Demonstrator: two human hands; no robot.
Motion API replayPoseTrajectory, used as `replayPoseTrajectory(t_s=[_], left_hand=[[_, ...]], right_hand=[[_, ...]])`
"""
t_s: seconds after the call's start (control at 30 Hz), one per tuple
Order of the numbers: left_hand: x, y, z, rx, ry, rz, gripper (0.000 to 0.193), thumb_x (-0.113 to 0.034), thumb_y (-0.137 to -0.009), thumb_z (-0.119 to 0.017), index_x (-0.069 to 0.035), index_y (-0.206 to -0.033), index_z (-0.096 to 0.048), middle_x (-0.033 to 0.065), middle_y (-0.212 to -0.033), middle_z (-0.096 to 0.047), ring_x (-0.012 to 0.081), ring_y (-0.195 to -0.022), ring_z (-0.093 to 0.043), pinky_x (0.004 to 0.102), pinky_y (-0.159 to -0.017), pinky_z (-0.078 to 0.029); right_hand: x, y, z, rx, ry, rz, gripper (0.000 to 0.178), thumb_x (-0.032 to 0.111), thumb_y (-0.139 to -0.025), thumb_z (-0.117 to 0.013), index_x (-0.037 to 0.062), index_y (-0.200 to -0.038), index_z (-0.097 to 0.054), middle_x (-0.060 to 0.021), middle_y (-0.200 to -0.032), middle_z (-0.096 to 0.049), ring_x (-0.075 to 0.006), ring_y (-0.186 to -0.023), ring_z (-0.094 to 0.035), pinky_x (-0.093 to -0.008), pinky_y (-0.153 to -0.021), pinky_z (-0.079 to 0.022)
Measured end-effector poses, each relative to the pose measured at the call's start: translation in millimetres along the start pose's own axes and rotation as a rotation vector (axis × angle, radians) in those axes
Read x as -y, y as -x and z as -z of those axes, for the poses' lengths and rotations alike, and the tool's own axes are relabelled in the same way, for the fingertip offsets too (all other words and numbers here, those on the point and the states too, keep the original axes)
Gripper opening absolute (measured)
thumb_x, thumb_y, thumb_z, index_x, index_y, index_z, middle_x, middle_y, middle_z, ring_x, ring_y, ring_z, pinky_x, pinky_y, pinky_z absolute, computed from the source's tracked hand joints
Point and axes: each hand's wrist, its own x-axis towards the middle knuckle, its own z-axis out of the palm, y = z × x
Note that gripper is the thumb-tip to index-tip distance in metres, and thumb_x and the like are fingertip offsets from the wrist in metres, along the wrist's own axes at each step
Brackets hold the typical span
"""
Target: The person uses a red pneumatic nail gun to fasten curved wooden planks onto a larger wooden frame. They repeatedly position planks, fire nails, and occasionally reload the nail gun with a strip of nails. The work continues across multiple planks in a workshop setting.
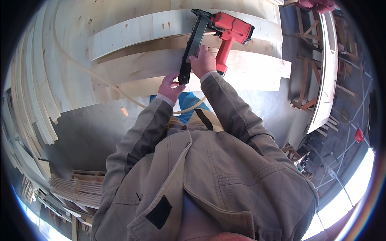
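Observation:
A red pneumatic staple gun (pixel 233 26) with a long black magazine lies on its side over the pale boards at the table's near edge. My left hand (pixel 171 86) pinches the near end of the magazine between thumb and fingers. Farther up, my right hand (pixel 203 62) is closed around the magazine's middle, left of the red handle. Whether a strip of staples is between my right fingers cannot be seen. Beneath the tool are long wooden boards (pixel 136 66), laid side by side with gaps.
A pale air hose (pixel 92 73) runs across the boards from the far left toward my waist. Stacked long strips (pixel 38 88) curve along the left. A wood scrap (pixel 124 111) is on the grey floor. To the right stands another wooden-framed bench (pixel 326 72); part of a person in red (pixel 317 5) shows beyond.

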Motion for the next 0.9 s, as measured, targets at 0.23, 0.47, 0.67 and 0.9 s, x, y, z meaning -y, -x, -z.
replayPoseTrajectory(t_s=[0.23,0.47,0.67,0.9], left_hand=[[-26,13,-11,-0.098,-0.473,-0.191,0.078,-0.01,-0.072,-0.089,-0.009,-0.142,-0.054,0.0097,-0.126,-0.059,0.0229,-0.106,-0.063,0.0358,-0.09,-0.057],[-24,8,-13,-0.154,-0.633,-0.249,0.077,-0.015,-0.069,-0.092,-0.009,-0.137,-0.056,0.0112,-0.118,-0.059,0.0235,-0.097,-0.063,0.0345,-0.083,-0.057],[-22,15,-15,-0.225,-0.729,-0.361,0.06,-0.022,-0.074,-0.091,-0.005,-0.122,-0.06,0.0107,-0.111,-0.062,0.0212,-0.089,-0.066,0.0335,-0.078,-0.057],[-15,9,-28,-0.306,-0.17,0.379,0.052,-0.038,-0.085,-0.082,-0.001,-0.111,-0.058,0.0122,-0.095,-0.068,0.0207,-0.071,-0.069,0.0338,-0.063,-0.058]], right_hand=[[2,-8,20,0.139,0.04,0.08,0.033,0.019,-0.087,-0.075,-0.0014,-0.107,-0.058,-0.024,-0.096,-0.071,-0.0444,-0.094,-0.07,-0.0516,-0.084,-0.056],[-3,-18,37,0.215,0.278,0.2,0.033,0.027,-0.087,-0.076,0.0045,-0.103,-0.059,-0.0183,-0.091,-0.072,-0.0414,-0.092,-0.07,-0.049,-0.079,-0.056],[-22,-21,34,0.191,0.042,0.262,0.036,0.03,-0.086,-0.078,0.0044,-0.103,-0.059,-0.0143,-0.092,-0.073,-0.0373,-0.091,-0.07,-0.0474,-0.081,-0.055],[-23,-20,32,0.181,0.058,0.24,0.039,0.027,-0.084,-0.079,0.0028,-0.111,-0.062,-0.0127,-0.091,-0.075,-0.036,-0.088,-0.072,-0.0456,-0.077,-0.056]])
